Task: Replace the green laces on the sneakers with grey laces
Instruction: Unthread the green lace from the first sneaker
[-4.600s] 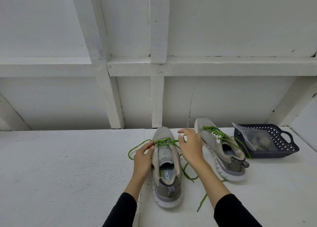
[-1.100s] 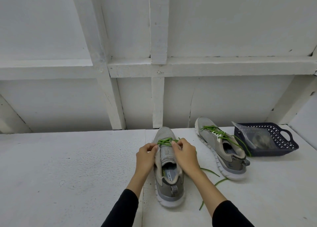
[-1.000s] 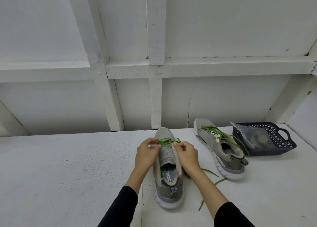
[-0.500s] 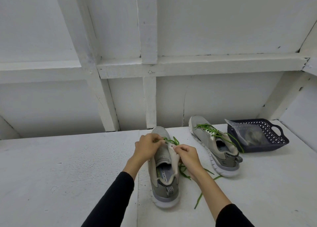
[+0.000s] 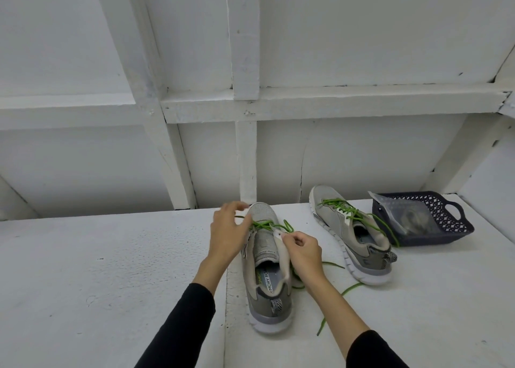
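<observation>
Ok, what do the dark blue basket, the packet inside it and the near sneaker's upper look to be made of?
Dark blue basket: likely moulded plastic, matt; lattice cut-outs and a formed handle loop. Clear packet inside it: thin plastic film, glossy and wrinkled; contents unclear. Near grey sneaker: upper looks like woven mesh fabric, given its fine speckled texture at the toe; its sole looks like white foam or rubber.

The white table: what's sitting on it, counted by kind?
Grey sneakers: 2, the near sneaker and the far sneaker
Green laces: 2, near lace and far lace
Dark baskets: 1, the basket
Clear bags: 1, the bag in it
Total: 6
</observation>
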